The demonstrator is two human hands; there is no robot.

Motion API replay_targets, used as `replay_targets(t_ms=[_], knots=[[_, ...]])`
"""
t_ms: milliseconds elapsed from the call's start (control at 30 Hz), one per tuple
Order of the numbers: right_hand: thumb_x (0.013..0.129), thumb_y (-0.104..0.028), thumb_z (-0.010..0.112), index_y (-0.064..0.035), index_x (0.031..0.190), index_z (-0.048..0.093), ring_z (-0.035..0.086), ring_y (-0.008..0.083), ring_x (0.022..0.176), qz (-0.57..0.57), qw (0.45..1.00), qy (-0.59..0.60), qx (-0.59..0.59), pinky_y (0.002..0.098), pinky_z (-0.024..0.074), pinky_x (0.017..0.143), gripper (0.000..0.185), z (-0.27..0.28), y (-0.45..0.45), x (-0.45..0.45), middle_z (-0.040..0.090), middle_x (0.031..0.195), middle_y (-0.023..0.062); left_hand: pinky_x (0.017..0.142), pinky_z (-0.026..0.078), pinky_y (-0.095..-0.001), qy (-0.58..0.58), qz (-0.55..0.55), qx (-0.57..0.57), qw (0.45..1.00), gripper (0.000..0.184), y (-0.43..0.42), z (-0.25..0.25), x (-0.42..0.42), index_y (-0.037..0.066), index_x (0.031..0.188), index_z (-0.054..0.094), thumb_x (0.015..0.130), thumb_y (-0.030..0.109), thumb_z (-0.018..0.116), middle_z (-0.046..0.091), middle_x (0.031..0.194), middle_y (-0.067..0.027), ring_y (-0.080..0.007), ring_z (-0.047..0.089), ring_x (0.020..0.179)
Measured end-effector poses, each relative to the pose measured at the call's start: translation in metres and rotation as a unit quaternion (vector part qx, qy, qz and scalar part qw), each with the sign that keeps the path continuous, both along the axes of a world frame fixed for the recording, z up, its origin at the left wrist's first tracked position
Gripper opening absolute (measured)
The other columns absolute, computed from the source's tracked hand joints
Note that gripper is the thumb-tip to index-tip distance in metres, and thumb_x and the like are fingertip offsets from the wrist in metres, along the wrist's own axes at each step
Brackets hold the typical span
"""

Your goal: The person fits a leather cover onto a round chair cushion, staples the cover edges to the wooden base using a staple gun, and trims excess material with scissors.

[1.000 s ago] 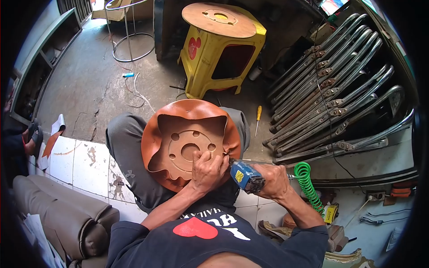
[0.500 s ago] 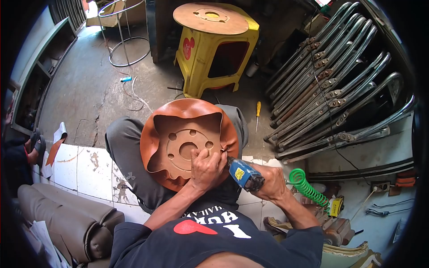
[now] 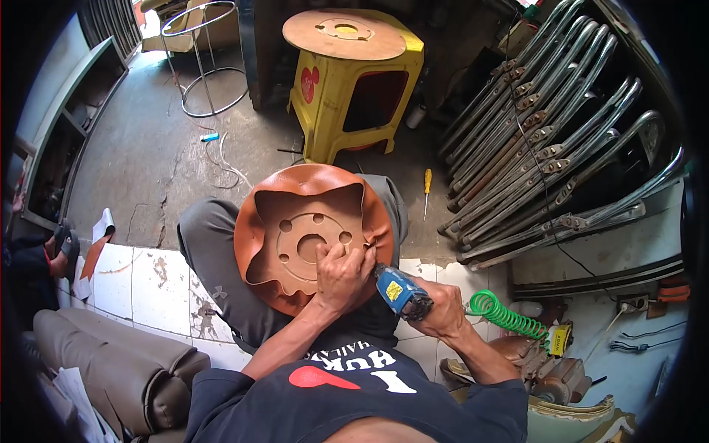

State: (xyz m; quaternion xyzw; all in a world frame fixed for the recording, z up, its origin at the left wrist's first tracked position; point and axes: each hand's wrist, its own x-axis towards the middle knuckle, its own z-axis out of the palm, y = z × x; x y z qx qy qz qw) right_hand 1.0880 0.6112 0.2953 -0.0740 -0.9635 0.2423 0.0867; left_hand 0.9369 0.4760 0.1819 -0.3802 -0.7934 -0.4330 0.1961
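Observation:
Across my lap lies a round wooden board with a large middle hole and smaller holes around it. Orange-brown leatherette wraps its edge, the loose rim standing up in wavy folds. My left hand is closed on the cover's edge at the right side, fingers pinching the folded material. My right hand grips a blue pneumatic staple gun, its nose at the cover's right edge close to my left fingers. A coiled green air hose runs behind the right hand.
A yellow plastic stool holds another round board ahead. A yellow screwdriver lies on the floor. Chrome metal frames lean at the right. A brown cushion roll sits at the left; a wire stool frame stands farther back.
The staple gun and my right hand have shifted slightly left and down, with the nose still near the cover's edge. My left hand keeps its pinch.

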Motion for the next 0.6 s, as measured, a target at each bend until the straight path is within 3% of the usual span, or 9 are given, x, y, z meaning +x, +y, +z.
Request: replay_targets(t_ms=[100,533,600], knots=[[0.076,-0.028,0.084,-0.0019,0.111,0.071,0.075,0.0375,0.079,-0.011,0.999,-0.024,-0.022,0.0451,0.0611,0.069,0.046,-0.002,-0.004,0.012,0.075,0.088,0.0193,0.075,0.037,-0.0402,-0.007,-0.001,0.013,1.0,0.035,0.001,0.002,0.0,0.012,0.065,0.058,0.091,0.022,0.078,0.052,0.052,-0.0065,-0.0231,0.053,0.062],[0.075,-0.029,0.086,-0.0014,0.109,0.07,0.075,0.0383,0.078,-0.048,0.996,-0.076,0.011,0.0451,0.0611,0.07,0.047,-0.008,-0.019,0.011,0.075,0.088,0.0188,0.073,0.037,-0.0405,0.016,-0.008,0.004,1.0,0.034,0.002,-0.005,-0.002,0.012,0.065,0.058,0.091,0.022,0.079,0.051,0.054,-0.0059,-0.0228,0.053,0.062],[0.074,-0.029,0.087,-0.001,0.11,0.071,0.075,0.0392,0.08,-0.046,0.997,-0.039,-0.05,0.045,0.0612,0.071,0.048,-0.006,-0.016,0.012,0.076,0.09,0.0194,0.074,0.037,-0.0404,-0.001,-0.011,0.009,1.0,0.033,0.002,-0.004,-0.003,0.013,0.066,0.058,0.091,0.022,0.078,0.052,0.054,-0.0061,-0.0228,0.053,0.062]])
